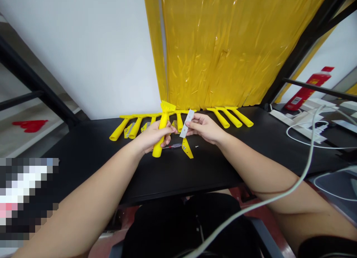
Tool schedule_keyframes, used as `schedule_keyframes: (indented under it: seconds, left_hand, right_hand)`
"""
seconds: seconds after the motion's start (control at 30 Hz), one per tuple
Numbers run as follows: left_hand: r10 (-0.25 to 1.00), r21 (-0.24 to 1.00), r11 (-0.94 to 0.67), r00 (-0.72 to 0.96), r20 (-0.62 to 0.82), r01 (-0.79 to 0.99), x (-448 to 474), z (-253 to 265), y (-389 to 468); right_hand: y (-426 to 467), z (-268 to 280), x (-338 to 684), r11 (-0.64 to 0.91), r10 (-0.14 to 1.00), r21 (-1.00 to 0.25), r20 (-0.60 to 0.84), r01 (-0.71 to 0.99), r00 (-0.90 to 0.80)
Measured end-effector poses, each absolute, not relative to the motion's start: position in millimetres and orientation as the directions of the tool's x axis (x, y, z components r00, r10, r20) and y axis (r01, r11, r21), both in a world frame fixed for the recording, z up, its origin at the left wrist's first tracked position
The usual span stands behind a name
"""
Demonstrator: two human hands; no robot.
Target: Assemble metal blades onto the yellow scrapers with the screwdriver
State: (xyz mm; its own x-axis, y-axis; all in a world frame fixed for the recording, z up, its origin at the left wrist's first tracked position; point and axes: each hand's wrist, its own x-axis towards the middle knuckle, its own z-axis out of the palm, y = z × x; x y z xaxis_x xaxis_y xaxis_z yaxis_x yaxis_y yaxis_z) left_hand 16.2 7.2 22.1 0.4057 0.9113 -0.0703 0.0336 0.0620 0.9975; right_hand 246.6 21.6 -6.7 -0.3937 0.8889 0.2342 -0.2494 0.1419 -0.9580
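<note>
My left hand [156, 135] is wrapped round the handle of a yellow scraper [157, 148], its wide head pointing up and away from me. In my right hand [205, 127] a flat silver blade [186, 123] with small holes is pinched between thumb and fingers, a little right of the scraper and apart from it. Below the blade, a yellow plate [187, 148] with holes lies on the black table [212, 172], small screws on it. Another small screw [196, 146] lies beside it. A screwdriver [174, 146] lies partly hidden behind the scraper handle.
Several yellow scraper handles [118, 129] line the table's back on the left, some with yellow plates and blades by them. Three more handles [234, 118] lie at the back right. A white cable [267, 202] crosses before my right arm. A red bottle [308, 89] stands far right.
</note>
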Motion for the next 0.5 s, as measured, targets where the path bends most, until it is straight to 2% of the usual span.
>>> schedule_keyframes:
  seconds: [0.23,0.37,0.5]
  left_hand:
    - [0.917,0.992,0.022,0.392,-0.068,0.122,15,22,9]
    - [0.936,0.965,-0.027,0.346,-0.068,0.263,10,28,7]
    - [0.957,0.890,-0.152,0.289,0.023,0.431,3,32,6]
  right_hand:
    - [21,-4,245,0.142,0.921,-0.966,0.209,-0.216,-0.328]
    - [21,-1,246,0.116,0.951,-0.974,0.166,-0.196,-0.262]
    - [22,4,251,0.069,0.962,-0.970,0.127,-0.234,-0.244]
